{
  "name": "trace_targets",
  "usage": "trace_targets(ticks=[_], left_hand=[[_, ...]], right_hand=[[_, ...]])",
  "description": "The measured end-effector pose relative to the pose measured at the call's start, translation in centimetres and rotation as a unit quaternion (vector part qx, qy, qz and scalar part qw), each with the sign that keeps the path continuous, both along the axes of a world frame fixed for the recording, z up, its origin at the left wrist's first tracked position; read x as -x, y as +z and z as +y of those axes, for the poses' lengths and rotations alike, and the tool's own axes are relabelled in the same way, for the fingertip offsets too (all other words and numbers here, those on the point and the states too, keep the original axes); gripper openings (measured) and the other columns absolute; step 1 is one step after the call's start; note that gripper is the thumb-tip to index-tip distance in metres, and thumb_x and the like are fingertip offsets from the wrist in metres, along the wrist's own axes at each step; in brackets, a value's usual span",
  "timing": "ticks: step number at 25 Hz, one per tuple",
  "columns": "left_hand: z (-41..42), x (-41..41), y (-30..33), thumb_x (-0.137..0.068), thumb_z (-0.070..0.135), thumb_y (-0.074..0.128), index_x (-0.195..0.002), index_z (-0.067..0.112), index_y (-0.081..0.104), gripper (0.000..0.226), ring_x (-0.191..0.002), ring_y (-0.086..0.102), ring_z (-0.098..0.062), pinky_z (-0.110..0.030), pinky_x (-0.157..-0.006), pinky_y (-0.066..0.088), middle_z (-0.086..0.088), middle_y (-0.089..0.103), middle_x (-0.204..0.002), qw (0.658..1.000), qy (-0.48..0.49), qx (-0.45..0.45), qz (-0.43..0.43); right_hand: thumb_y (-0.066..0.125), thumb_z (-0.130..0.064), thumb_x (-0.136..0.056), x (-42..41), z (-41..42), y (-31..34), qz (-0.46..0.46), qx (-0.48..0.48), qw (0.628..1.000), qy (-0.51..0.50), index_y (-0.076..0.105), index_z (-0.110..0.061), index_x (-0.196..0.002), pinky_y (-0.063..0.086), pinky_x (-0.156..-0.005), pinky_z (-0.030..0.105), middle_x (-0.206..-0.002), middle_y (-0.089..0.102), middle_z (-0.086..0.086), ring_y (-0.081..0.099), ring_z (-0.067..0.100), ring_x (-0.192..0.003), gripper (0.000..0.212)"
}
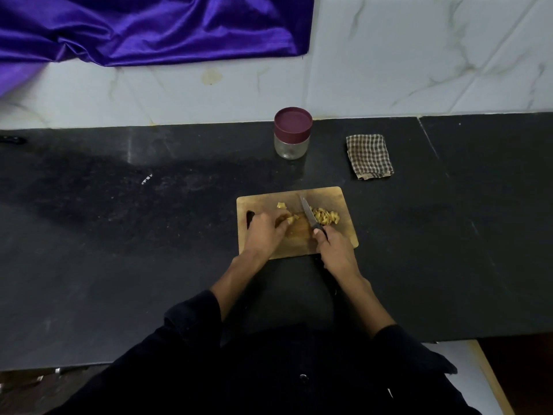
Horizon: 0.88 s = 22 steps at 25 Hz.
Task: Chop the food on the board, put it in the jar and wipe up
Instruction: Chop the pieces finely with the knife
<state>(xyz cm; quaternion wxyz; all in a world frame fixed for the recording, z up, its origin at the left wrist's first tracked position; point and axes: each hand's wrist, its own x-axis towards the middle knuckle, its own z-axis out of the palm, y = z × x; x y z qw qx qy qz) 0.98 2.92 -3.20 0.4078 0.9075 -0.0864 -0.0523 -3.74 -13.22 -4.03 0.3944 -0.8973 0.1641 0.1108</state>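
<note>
A wooden chopping board (326,194) lies on the black counter. On it sits a pile of chopped yellow-brown food (326,216) to the right of the knife (308,211). My right hand (335,248) grips the knife's black handle, blade pointing away over the board. My left hand (264,232) holds an uncut piece of the food (291,219) down with curled fingers; a small bit (281,205) lies just beyond. A clear jar (291,133) with a maroon lid on stands behind the board. A folded checked cloth (369,155) lies to the jar's right.
The black counter (119,235) stretches wide to left and right. A tiled wall (419,55) rises behind it, with purple fabric (149,28) hanging at the upper left. A dark object (12,140) sits at the far left edge.
</note>
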Motion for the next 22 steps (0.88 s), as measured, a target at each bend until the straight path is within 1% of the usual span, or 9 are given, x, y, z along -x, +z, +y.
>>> trace_targets(ticks=[3, 7, 10, 11, 13, 15, 18, 22], left_hand=[[-1.6, 0.6, -0.5, -0.091, 0.015, 0.060, -0.108, 0.013, 0.068, 0.019, -0.093, 0.059, -0.004, -0.018, -0.087, 0.046, 0.001, 0.069, -0.105, 1.000, -0.027, -0.005, -0.004], [-2.0, 1.0, -2.0, -0.090, 0.015, 0.062, -0.106, 0.015, 0.068, 0.017, -0.092, 0.056, -0.003, -0.021, -0.087, 0.048, 0.002, 0.064, -0.106, 0.999, 0.025, -0.020, -0.020], [-1.9, 1.1, -2.3, -0.089, 0.014, 0.062, -0.109, 0.016, 0.066, 0.020, -0.093, 0.054, -0.004, -0.017, -0.085, 0.045, 0.001, 0.060, -0.110, 0.999, 0.026, -0.028, -0.024], [-1.8, 1.1, -2.2, -0.089, 0.012, 0.063, -0.112, 0.015, 0.065, 0.024, -0.096, 0.055, -0.005, -0.018, -0.087, 0.045, 0.000, 0.059, -0.113, 0.999, 0.019, -0.028, -0.020], [-1.5, 0.9, -2.1, -0.087, 0.009, 0.063, -0.119, 0.015, 0.064, 0.032, -0.106, 0.055, -0.010, -0.024, -0.097, 0.044, -0.001, 0.057, -0.120, 0.999, -0.009, -0.039, -0.010], [-1.2, 0.7, -1.9, -0.087, 0.006, 0.063, -0.119, 0.016, 0.064, 0.033, -0.111, 0.053, -0.013, -0.025, -0.101, 0.040, -0.001, 0.056, -0.122, 0.998, -0.035, -0.057, 0.000], [-1.1, 0.4, -1.6, -0.088, 0.006, 0.061, -0.116, 0.016, 0.066, 0.030, -0.109, 0.054, -0.013, -0.024, -0.100, 0.040, -0.001, 0.057, -0.119, 0.996, -0.048, -0.070, 0.001], [-1.5, 0.4, -2.0, -0.087, 0.012, 0.065, -0.105, 0.018, 0.069, 0.020, -0.098, 0.056, -0.010, -0.031, -0.093, 0.048, 0.000, 0.060, -0.110, 0.997, -0.029, -0.063, -0.018]], right_hand=[[0.042, -0.034, -0.104, 0.1, -0.1, 0.0, -0.003, -0.002, 1.000, 0.003, 0.059, -0.016, -0.108, 0.057, -0.076, 0.047, -0.092, 0.063, 0.005, 0.065, 0.024, -0.084, 0.025], [0.042, -0.032, -0.104, 0.0, -0.1, 0.0, -0.006, 0.000, 1.000, 0.005, 0.059, -0.014, -0.104, 0.056, -0.076, 0.049, -0.091, 0.063, 0.007, 0.065, 0.026, -0.084, 0.025], [0.041, -0.032, -0.104, -0.1, -0.1, -0.1, -0.005, 0.003, 1.000, 0.003, 0.060, -0.013, -0.105, 0.055, -0.076, 0.051, -0.092, 0.064, 0.008, 0.064, 0.027, -0.085, 0.027], [0.041, -0.033, -0.104, -0.1, -0.1, -0.1, -0.004, 0.004, 1.000, 0.003, 0.060, -0.013, -0.106, 0.055, -0.077, 0.051, -0.092, 0.064, 0.008, 0.064, 0.027, -0.085, 0.027], [0.041, -0.033, -0.104, -0.1, -0.1, 0.0, -0.002, 0.007, 1.000, 0.003, 0.060, -0.013, -0.106, 0.055, -0.077, 0.052, -0.092, 0.064, 0.008, 0.064, 0.027, -0.085, 0.028], [0.041, -0.034, -0.104, 0.0, -0.1, 0.1, 0.002, 0.006, 1.000, 0.004, 0.059, -0.014, -0.107, 0.056, -0.077, 0.051, -0.091, 0.064, 0.007, 0.064, 0.026, -0.085, 0.027], [0.041, -0.035, -0.104, 0.0, -0.1, 0.1, 0.007, 0.002, 1.000, 0.002, 0.059, -0.015, -0.109, 0.056, -0.077, 0.051, -0.093, 0.063, 0.006, 0.064, 0.025, -0.086, 0.027], [0.041, -0.034, -0.104, 0.1, 0.0, 0.5, 0.006, 0.002, 1.000, 0.003, 0.059, -0.015, -0.109, 0.056, -0.078, 0.050, -0.093, 0.063, 0.005, 0.064, 0.024, -0.087, 0.027]])
